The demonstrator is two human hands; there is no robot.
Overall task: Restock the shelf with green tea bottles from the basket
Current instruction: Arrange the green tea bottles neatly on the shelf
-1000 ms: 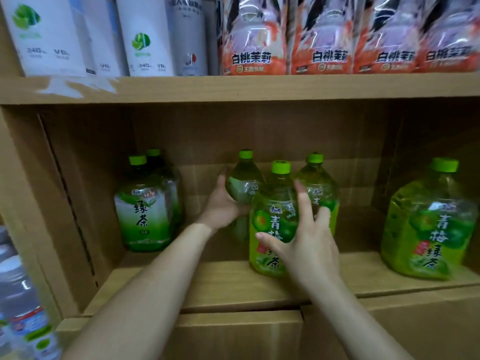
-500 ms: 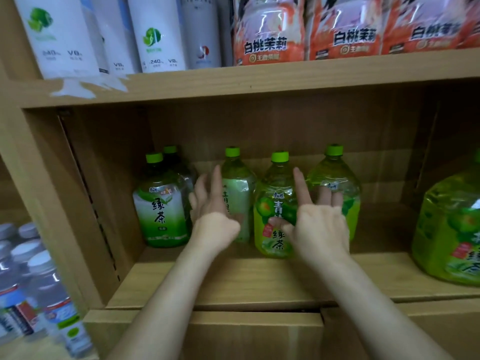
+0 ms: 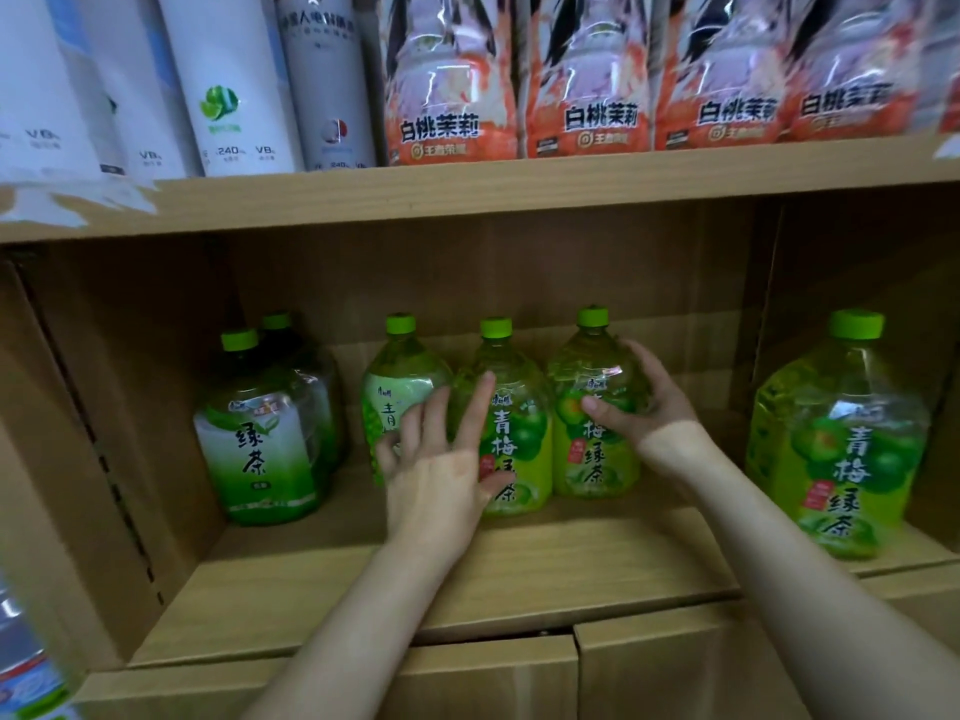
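Three plum green tea bottles with green caps stand in a row on the wooden shelf [image 3: 519,574]: a left one [image 3: 400,387], a middle one [image 3: 519,433] and a right one [image 3: 592,444]. My right hand [image 3: 639,402] wraps around the right bottle's side, thumb on its label. My left hand [image 3: 436,470] hovers open with fingers spread in front of the left and middle bottles, holding nothing. Two darker green tea bottles [image 3: 260,444] stand at the shelf's left. Another plum green tea bottle [image 3: 841,449] stands apart at the right. No basket is in view.
The upper shelf board [image 3: 467,194] holds white bottles [image 3: 234,80] and orange peach jasmine bottles [image 3: 587,80]. A shelf side wall [image 3: 93,433] stands at the left. Water bottles [image 3: 26,662] show at the bottom left corner. Bare shelf surface lies in front of the bottles.
My right hand has shifted right from the middle bottle onto the right bottle and closed around it. My left hand has drawn back from the left bottle, staying open. The view has tilted upward.
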